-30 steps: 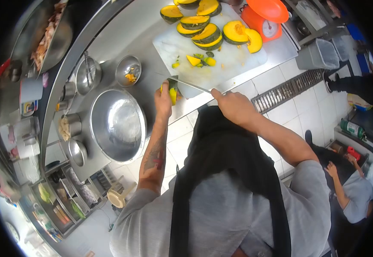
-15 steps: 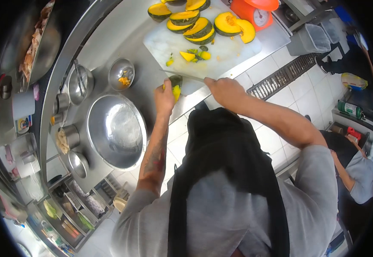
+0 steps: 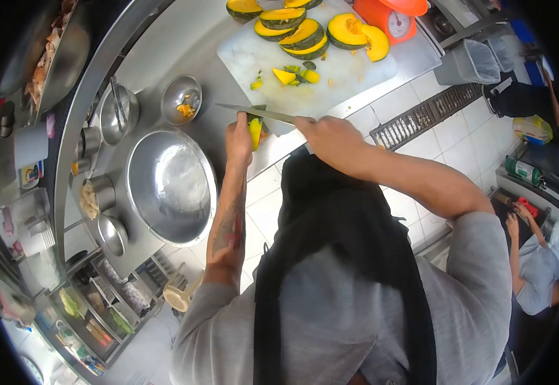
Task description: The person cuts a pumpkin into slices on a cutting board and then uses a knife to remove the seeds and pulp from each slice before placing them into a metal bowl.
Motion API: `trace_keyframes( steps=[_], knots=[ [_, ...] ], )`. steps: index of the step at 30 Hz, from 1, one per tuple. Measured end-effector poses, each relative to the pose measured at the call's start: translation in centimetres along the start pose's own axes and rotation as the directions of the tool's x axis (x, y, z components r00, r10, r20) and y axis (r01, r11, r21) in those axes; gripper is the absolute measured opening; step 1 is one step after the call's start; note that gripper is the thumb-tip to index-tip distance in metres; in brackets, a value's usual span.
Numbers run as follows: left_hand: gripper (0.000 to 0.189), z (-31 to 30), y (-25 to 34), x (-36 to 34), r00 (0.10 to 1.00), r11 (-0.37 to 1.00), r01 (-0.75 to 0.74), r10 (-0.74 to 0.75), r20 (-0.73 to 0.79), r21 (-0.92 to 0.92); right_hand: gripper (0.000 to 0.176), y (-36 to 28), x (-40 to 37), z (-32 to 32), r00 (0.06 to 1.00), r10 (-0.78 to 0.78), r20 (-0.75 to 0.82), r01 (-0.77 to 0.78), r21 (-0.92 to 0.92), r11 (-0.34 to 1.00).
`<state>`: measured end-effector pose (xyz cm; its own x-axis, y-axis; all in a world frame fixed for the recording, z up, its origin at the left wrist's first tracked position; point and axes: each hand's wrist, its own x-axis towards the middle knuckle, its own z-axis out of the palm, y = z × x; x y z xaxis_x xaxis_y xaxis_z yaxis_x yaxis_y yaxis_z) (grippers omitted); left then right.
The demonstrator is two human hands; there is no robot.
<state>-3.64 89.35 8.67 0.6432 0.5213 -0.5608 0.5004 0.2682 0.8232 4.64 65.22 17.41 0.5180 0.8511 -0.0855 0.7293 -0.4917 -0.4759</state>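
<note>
My left hand (image 3: pixel 239 140) is closed around a pumpkin wedge (image 3: pixel 255 133) with yellow flesh and dark green skin, near the front edge of the cutting board. In my right hand (image 3: pixel 332 140) is the handle of a long knife (image 3: pixel 253 111). Its blade points left and crosses over the top end of the wedge, close to my left fingers. On the white cutting board (image 3: pixel 350 90), small pumpkin trimmings (image 3: pixel 292 76) lie just beyond the knife. Several larger pumpkin wedges (image 3: pixel 302 35) rest toward the far side.
A large steel bowl (image 3: pixel 139 192) stands left of my arm; a smaller bowl (image 3: pixel 171 96) beyond it holds orange scraps. An orange kitchen scale (image 3: pixel 411 29) sits past the board's far right. A grey bin (image 3: pixel 453 67) is on the right, and another person (image 3: pixel 539 269) works at lower right.
My right hand and the knife have moved left, so the blade now reaches farther across the pumpkin wedge. My left hand has shifted slightly left, still holding it.
</note>
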Motion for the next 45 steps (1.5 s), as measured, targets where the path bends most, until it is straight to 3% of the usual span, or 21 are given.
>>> trace_keyframes(
  steps=[4, 5, 6, 7, 8, 10, 12, 13, 16, 19, 21, 24, 26, 28, 30, 31, 32, 33, 38, 40, 45],
  knots=[
    [0.053, -0.2, 0.3, 0.4, 0.999, 0.997, -0.043, 0.042, 0.011, 0.064, 0.019, 0.3, 6.0, 3.9, 0.996, -0.062, -0.063, 0.06, -0.028, 0.998],
    [0.053, -0.1, 0.2, 0.1, 0.999, 0.997, -0.044, 0.044, 0.008, 0.071, 0.02, 0.6, 7.8, 4.1, 0.999, -0.018, 0.047, 0.021, -0.074, 0.997],
    [0.053, 0.2, 0.3, 0.0, 0.996, 0.974, -0.08, 0.085, -0.016, 0.214, 0.021, 0.8, 8.6, 4.1, 0.988, 0.03, 0.151, -0.011, -0.129, 0.992],
    [0.053, 0.3, 0.5, 0.0, 0.991, 0.929, -0.11, 0.13, -0.033, 0.354, 0.021, 1.0, 8.3, 4.3, 0.99, 0.028, 0.142, -0.009, -0.129, 0.992],
    [0.053, 0.1, 0.5, -0.1, 0.989, 0.927, -0.124, 0.145, -0.033, 0.354, 0.021, 1.6, 8.0, 4.2, 0.993, 0.026, 0.114, -0.018, -0.071, 0.997],
    [0.051, -0.3, -0.2, -0.7, 0.924, 0.91, -0.371, 0.381, -0.022, 0.187, 0.022, 2.6, 6.9, 2.8, 0.996, 0.025, 0.087, -0.023, -0.022, 1.0],
    [0.047, 0.6, 0.0, -1.9, 0.918, 0.912, -0.395, 0.396, 0.01, 0.115, 0.024, 3.1, 4.6, 0.5, 0.982, 0.151, 0.11, -0.149, -0.022, 0.989],
    [0.044, 1.0, 0.1, -2.5, 0.909, 0.908, -0.416, 0.414, 0.039, 0.047, 0.024, 3.1, 3.2, -0.4, 0.982, 0.143, 0.12, -0.141, -0.028, 0.99],
    [0.04, 1.3, -2.3, -0.4, 0.931, 0.935, -0.354, 0.349, 0.106, 0.026, 0.024, 3.3, -0.5, -2.8, 0.986, 0.14, 0.092, -0.133, -0.078, 0.988],
    [0.041, 2.0, -2.4, -0.8, 0.932, 0.927, -0.363, 0.359, 0.058, 0.097, 0.035, 3.4, -3.7, -4.0, 0.983, 0.093, 0.161, -0.083, -0.069, 0.994],
    [0.041, 1.6, -2.6, -0.3, 0.929, 0.922, -0.369, 0.362, 0.072, 0.122, 0.021, 3.1, -4.8, -4.8, 0.981, 0.085, 0.175, -0.057, -0.158, 0.986],
    [0.042, 1.5, -2.3, 0.1, 0.936, 0.929, -0.349, 0.339, 0.089, 0.124, 0.02, 2.8, -5.3, -5.4, 0.976, 0.104, 0.194, -0.06, -0.218, 0.974],
    [0.042, 1.8, -1.9, 0.0, 0.948, 0.944, -0.315, 0.306, 0.09, 0.102, 0.02, 3.1, -4.8, -4.0, 0.99, 0.078, 0.12, -0.058, -0.165, 0.985],
    [0.042, 2.4, -1.7, -0.1, 0.927, 0.904, -0.375, 0.37, 0.067, 0.206, 0.021, 3.8, -2.9, -1.2, 0.997, 0.057, 0.043, -0.052, -0.111, 0.992],
    [0.042, 3.0, -0.8, -1.0, 0.934, 0.907, -0.356, 0.35, 0.068, 0.226, 0.021, 4.5, 0.8, 1.7, 0.997, -0.057, -0.052, 0.051, -0.119, 0.992],
    [0.042, 3.4, -0.4, -1.0, 0.937, 0.907, -0.347, 0.343, 0.059, 0.239, 0.021, 4.3, 2.4, 1.6, 0.997, -0.058, -0.058, 0.051, -0.125, 0.991],
    [0.042, 3.5, -0.6, -1.5, 0.938, 0.906, -0.346, 0.342, 0.062, 0.242, 0.021, 3.6, 3.7, 1.7, 1.0, 0.001, 0.031, 0.003, -0.13, 0.991],
    [0.043, 3.4, -0.7, -1.7, 0.94, 0.916, -0.34, 0.337, 0.05, 0.214, 0.021, 3.1, 4.4, 1.3, 0.991, 0.056, 0.117, -0.039, -0.143, 0.989],
    [0.045, 2.9, -1.7, -0.9, 0.96, 0.959, -0.278, 0.277, 0.029, 0.056, 0.029, 3.4, 1.2, -2.3, 0.986, 0.087, 0.142, -0.076, -0.082, 0.994],
    [0.045, 2.8, -2.6, -0.2, 0.971, 0.959, -0.226, 0.235, 0.036, -0.174, 0.036, 3.5, -1.0, -3.1, 0.986, 0.083, 0.147, -0.073, -0.072, 0.995],
    [0.044, 2.8, -2.7, 0.2, 0.976, 0.95, -0.2, 0.215, 0.039, -0.24, 0.035, 3.4, -4.1, -4.5, 0.966, 0.137, 0.217, -0.108, -0.14, 0.984]
  ],
)
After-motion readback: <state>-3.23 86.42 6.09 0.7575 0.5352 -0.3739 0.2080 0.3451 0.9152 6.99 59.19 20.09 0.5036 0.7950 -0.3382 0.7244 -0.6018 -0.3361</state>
